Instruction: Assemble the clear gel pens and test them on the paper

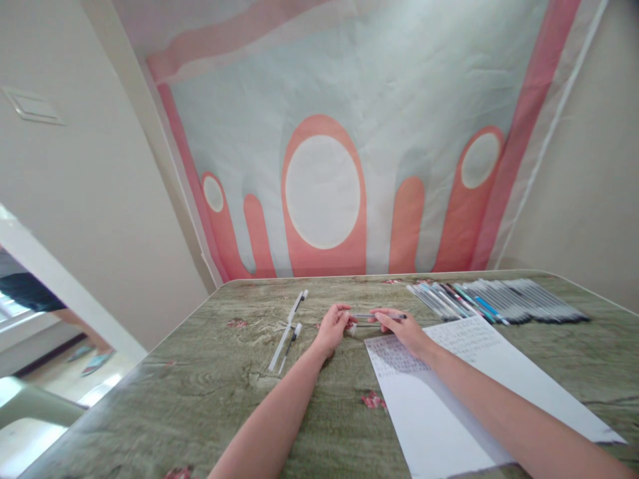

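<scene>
A slim clear pen (363,316) lies level just above the table between my two hands. My right hand (402,329) is closed round it near its dark end, which sticks out past the fingers. At the pen's other end, my left hand (332,329) pinches it with the fingertips. A small whitish piece (352,329) shows just under the left fingers; I cannot make out what it is. Left of my hands lie a clear pen barrel (279,347) and a pen refill with a white-and-black end (294,334). Similar pen parts (298,306) lie behind them.
A long row of pens (519,301), mostly clear with a few coloured ones, lies at the back right. A white sheet with handwriting (464,399) lies under my right forearm. The wood-patterned table (210,392) meets a printed wall hanging. At far left, a person's legs (97,332) show.
</scene>
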{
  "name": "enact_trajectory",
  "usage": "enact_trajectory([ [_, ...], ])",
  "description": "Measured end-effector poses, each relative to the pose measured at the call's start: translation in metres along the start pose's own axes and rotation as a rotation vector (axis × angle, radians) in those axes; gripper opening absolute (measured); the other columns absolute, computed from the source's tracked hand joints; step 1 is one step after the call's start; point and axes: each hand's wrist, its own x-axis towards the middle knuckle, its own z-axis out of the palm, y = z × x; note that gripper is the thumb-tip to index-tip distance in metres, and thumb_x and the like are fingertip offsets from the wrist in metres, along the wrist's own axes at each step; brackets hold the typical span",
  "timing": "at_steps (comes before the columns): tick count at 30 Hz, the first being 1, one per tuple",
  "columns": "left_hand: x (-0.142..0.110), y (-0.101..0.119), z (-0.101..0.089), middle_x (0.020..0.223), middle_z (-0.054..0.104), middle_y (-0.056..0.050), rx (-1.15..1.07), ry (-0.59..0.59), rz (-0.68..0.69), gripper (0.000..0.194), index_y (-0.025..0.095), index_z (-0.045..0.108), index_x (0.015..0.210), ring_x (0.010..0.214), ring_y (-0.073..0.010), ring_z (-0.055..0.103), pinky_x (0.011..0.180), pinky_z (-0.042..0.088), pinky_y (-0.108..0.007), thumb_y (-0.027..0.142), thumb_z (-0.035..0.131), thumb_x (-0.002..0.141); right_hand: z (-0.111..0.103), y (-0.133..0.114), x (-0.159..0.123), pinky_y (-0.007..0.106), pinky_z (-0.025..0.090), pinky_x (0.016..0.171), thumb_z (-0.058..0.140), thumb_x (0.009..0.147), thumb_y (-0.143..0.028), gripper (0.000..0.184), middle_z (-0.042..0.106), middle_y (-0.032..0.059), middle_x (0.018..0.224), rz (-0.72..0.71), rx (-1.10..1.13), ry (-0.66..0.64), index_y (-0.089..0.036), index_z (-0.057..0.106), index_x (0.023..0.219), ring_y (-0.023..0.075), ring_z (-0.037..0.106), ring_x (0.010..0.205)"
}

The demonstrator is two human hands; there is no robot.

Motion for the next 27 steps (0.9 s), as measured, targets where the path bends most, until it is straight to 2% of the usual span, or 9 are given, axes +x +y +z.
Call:
enact_trajectory([
  [4,-0.0001,0.0006,0.0018,0.078,0.064,-0.006,-0.006,0.000,0.001,0.031,0.014,0.048,0.097,0.063,-0.0098,0.055,0.062,0.041,-0.023,0.039,0.049,0.078,-0.0004,-0.0001,0.0010,0.029,0.040,0.060,0.057,0.068,-0.050,0.042,0.067,0.0056,0.080,0.005,0.035,0.028,-0.018,0.065,0.094,0.0132,0.049,0.059],
  [9,0.0031,-0.0039,0.0014,0.084,0.061,-0.006,0.015,0.075,0.034,0.030,0.015,0.051,0.093,0.068,-0.0108,0.054,0.057,0.041,-0.020,0.037,0.054,0.075,-0.0015,0.0022,0.0031,0.028,0.039,0.059,0.058,0.068,-0.050,0.042,0.067,0.0054,0.080,0.003,0.078,0.060,-0.018,0.065,0.094,0.0124,0.048,0.058],
  [15,0.0042,-0.0066,-0.0004,0.075,0.060,-0.002,0.142,0.115,0.048,0.027,0.015,0.057,0.083,0.060,-0.0095,0.050,0.055,0.040,-0.020,0.039,0.057,0.071,-0.0015,0.0057,0.0047,0.029,0.039,0.059,0.058,0.068,-0.050,0.041,0.067,0.0055,0.079,-0.008,0.071,0.082,-0.018,0.066,0.092,0.0126,0.048,0.057],
  [27,0.0054,-0.0073,-0.0005,0.073,0.061,-0.002,0.158,0.104,0.038,0.026,0.015,0.059,0.081,0.058,-0.0095,0.049,0.055,0.039,-0.020,0.039,0.056,0.071,-0.0012,0.0030,0.0035,0.028,0.039,0.060,0.058,0.069,-0.048,0.039,0.067,0.0053,0.079,-0.013,0.068,0.066,-0.018,0.065,0.092,0.0123,0.048,0.058],
])
